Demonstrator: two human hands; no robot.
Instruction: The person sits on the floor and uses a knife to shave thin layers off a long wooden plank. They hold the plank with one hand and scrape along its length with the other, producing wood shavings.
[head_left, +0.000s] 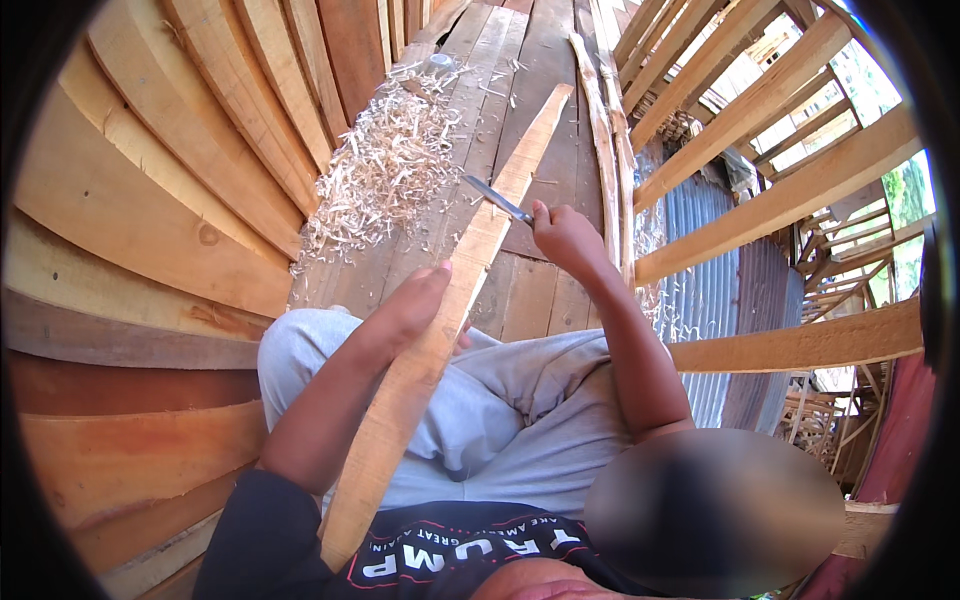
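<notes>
A long wooden board (pixel 400 400), tapered at its far end, slants from my chest across my lap and out over the floor. My left hand (pixel 425 300) is wrapped round its middle, thumb on the upper face and fingertips showing at the right edge. In my right hand (pixel 567 238) is a knife (pixel 496 199), gripped by its handle. Its blade points left and lies across the board's far part, beyond my left hand. Small notches or dark marks show on the board near the blade.
Wood shavings (pixel 390 165) lie heaped on the plank floor (pixel 530 290) at the left, with a small round metallic thing (pixel 438 64) at their far end. Upright planks (pixel 150 215) line the left. Thin wooden strips (pixel 596 130), slatted rails (pixel 780 230) and corrugated metal sheets (pixel 700 285) are at the right.
</notes>
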